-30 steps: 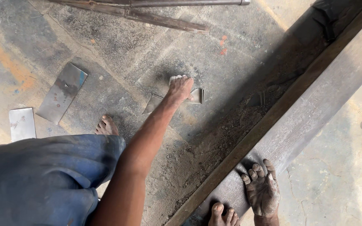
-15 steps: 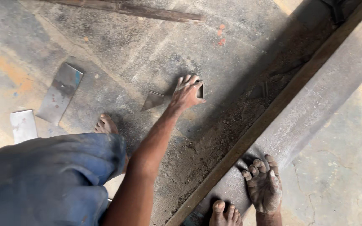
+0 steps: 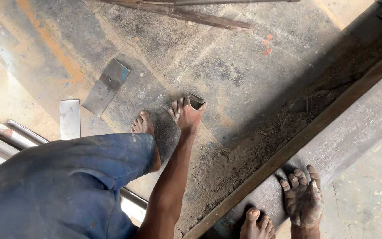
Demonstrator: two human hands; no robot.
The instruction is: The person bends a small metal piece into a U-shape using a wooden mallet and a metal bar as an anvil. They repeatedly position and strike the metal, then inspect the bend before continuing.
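We're reaching down with our left hand (image 3: 185,116), fingers closing on a small metal piece (image 3: 196,100) lying on the dusty floor (image 3: 244,79). Right hand (image 3: 303,199) is resting flat and open on the steel beam (image 3: 354,128), bracing us. Getting a firmer pinch looks like the step we're working on.

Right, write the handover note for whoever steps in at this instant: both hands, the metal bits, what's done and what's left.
Left hand: stretched down to the floor, fingers closed on the small metal piece.
Right hand: open, flat on the long steel beam.
Nearby: a grey plate and a smaller shiny plate lie on the floor to the left, and a rusty bar lies at the top.
Done: small piece gripped.
Left: the piece is at floor level, not set anywhere; both plates untouched.
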